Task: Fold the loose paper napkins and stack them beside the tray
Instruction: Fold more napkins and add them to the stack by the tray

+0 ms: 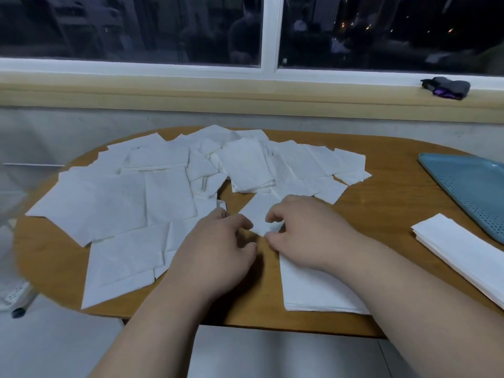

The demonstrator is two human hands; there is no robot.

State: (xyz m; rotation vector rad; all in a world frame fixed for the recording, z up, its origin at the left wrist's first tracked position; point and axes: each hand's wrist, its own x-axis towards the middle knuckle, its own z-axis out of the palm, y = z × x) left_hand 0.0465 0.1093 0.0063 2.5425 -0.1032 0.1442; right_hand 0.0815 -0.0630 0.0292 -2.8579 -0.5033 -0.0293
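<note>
Pinching a small napkin (257, 212) between them, the left hand (218, 246) and the right hand (308, 230) meet near the middle of the table (381, 192), a little in from its near edge. The fingers of both hands are curled, and their tips grip the near end of this napkin. It lies flat on the wood. Many loose napkins (136, 200) cover the left half and the far edge. At the right edge lies a blue tray (469, 192), and just beside it, toward the near side, a folded stack (461, 249). 1 more pile (313, 293) lies under the right forearm at the near edge.
</note>
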